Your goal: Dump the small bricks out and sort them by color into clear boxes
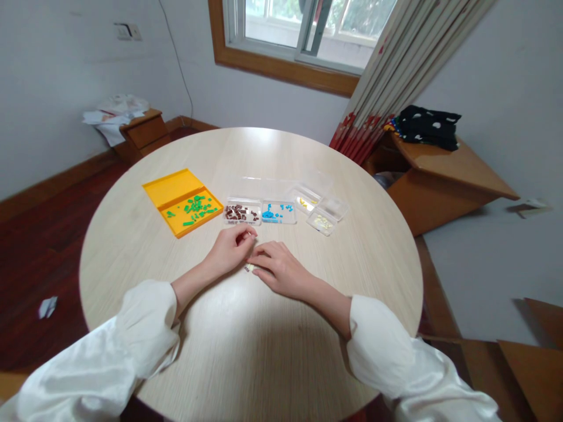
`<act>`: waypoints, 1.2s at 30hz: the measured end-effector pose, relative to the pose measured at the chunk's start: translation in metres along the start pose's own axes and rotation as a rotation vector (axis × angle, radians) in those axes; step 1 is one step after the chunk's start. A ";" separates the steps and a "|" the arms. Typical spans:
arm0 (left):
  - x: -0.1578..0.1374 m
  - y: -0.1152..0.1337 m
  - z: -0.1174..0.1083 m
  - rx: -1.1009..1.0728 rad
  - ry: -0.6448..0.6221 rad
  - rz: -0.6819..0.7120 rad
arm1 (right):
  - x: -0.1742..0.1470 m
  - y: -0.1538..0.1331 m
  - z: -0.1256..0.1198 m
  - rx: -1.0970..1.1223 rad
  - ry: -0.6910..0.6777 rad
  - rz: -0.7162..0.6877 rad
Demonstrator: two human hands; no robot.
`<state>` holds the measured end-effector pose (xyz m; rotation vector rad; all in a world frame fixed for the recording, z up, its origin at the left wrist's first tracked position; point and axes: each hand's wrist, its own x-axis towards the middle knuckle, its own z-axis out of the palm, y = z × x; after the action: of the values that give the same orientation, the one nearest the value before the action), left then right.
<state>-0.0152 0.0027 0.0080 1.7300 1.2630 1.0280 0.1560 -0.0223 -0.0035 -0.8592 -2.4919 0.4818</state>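
My left hand (231, 249) is closed in a pinch just in front of the brown bricks; anything between its fingertips is too small to make out. Close beside it, my right hand (284, 269) rests low over the table, its thumb and fingers closed around a small cream-and-dark building-brick piece (250, 268). The hand covers most of that piece. Ahead of both hands, a clear box (243, 223) holds dark brown bricks (237, 212), and an adjoining clear box (285, 221) holds blue bricks (269, 214).
An open yellow case (173, 186) with green bricks (196, 205) lies at the left. To the right are clear boxes with yellow pieces (303, 203) and pale yellow pieces (323, 223). Everything stands on a round wooden table (264, 351). A cabinet (453, 176) leans in beyond its right edge.
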 end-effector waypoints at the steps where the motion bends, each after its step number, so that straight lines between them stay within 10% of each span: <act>1: 0.000 0.000 0.000 0.007 0.001 0.002 | 0.000 0.000 0.000 0.000 0.001 0.000; 36: -0.001 -0.005 0.000 0.058 -0.019 0.047 | 0.000 0.000 0.003 -0.025 -0.006 -0.021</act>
<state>-0.0168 0.0034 0.0031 1.8167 1.2571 1.0087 0.1545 -0.0224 -0.0064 -0.8416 -2.5152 0.4479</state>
